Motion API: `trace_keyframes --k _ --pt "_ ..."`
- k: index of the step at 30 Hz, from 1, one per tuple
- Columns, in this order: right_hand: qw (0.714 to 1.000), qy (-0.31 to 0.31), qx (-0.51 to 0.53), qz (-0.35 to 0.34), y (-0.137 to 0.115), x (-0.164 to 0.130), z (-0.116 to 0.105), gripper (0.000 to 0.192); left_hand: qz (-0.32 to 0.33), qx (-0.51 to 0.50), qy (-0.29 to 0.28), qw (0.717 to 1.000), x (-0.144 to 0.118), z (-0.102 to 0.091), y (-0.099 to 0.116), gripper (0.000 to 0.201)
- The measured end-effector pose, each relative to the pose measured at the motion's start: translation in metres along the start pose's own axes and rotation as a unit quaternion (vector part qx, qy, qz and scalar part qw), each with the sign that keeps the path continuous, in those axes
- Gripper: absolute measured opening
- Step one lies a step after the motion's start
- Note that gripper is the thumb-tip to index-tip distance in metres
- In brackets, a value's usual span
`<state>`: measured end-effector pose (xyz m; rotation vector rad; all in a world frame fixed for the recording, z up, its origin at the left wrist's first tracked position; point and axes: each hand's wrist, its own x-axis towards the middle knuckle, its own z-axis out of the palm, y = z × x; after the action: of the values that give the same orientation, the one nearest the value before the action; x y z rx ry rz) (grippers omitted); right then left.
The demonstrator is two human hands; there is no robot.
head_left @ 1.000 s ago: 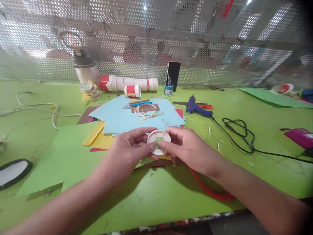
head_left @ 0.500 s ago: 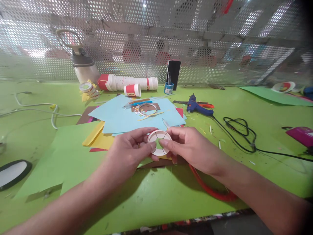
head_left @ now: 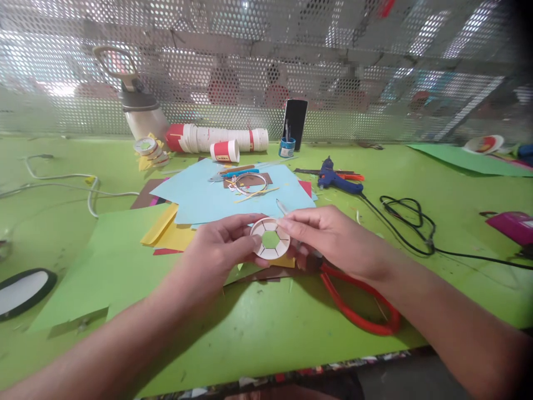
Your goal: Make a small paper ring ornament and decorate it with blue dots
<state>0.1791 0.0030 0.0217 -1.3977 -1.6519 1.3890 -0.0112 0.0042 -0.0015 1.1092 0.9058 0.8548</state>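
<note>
White paper ring, a flat round piece with spoke-like segments around a hexagonal hole, sits held up just above the green table, between the person's two hands. The left hand pinches its left edge with thumb and fingertips drawn together; the right hand grips the upper right edge, thumb and forefinger closed on the rim, the other fingers curled under. Through the hole the green surface shows.

Beneath the hands lies a loose pile of coloured sheets: a light blue sheet on top, yellow paper poking out at the left, a large green sheet spreading toward the near edge. A red-handled pair of scissors lies just beside the right wrist. On the blue sheet rest a thin wire hoop and some strips.

Further back, a blue glue gun lies on its side, its black cord looping off to the right. A row of stacked paper cups lies on its side near the back, with a single red and white cup in front, rolls of tape to the left, and a jug behind them. A dark phone stands propped against the perforated metal screen that closes off the bench; blurred shapes show through its holes. A white cable trails across the left side.
</note>
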Motion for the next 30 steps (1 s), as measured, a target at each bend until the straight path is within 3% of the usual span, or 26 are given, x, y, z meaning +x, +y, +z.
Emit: trace_keyframes --k 8,17,30 --pt "0.999 -0.015 -0.032 0.009 0.0015 0.0005 -0.0013 0.017 0.012 -0.059 -0.006 0.998 -0.0026 -0.0012 -0.0022 0.021" --pt "0.999 -0.009 -0.043 0.004 0.0033 0.0013 0.0046 0.014 -0.006 0.001 0.031 1.0 0.001 0.0061 -0.0012 0.043" --pt "0.999 -0.037 -0.016 0.007 0.0074 0.0082 0.0058 0.014 -0.02 0.027 0.044 0.998 0.0009 0.0075 0.0024 0.039"
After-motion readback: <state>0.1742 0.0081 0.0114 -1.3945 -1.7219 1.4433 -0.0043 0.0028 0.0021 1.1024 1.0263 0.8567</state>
